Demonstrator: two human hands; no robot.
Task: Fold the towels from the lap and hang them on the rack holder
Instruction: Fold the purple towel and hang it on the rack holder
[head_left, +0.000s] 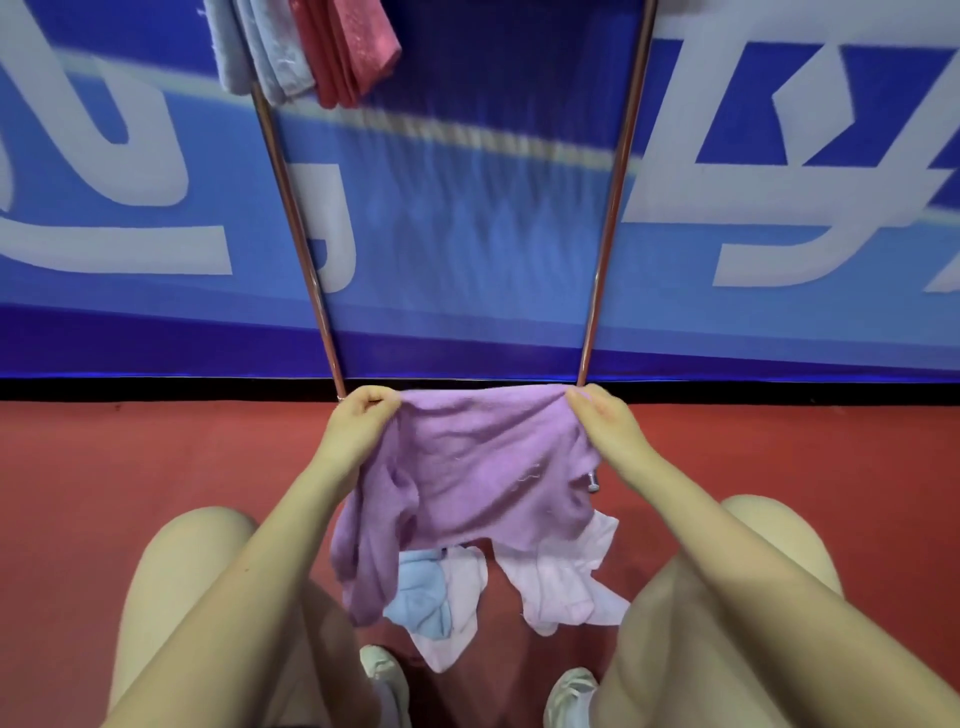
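Observation:
A purple towel (478, 467) hangs spread between my two hands in front of my knees. My left hand (358, 421) pinches its top left corner and my right hand (605, 421) pinches its top right corner. Below it a light blue towel (421, 592) and a pale pink towel (561, 582) hang between my legs. The rack holder's two metal poles (296, 228) rise from the floor toward the top of the view. A grey-blue towel (260, 47) and a red towel (348, 47) hang on the rack at the top left.
A blue banner wall (156, 182) with white lettering stands right behind the rack. The floor (156, 457) is red. My bare knees flank the towels, and my white shoes (384, 675) show at the bottom. A small metal rack foot (592, 480) peeks past the purple towel.

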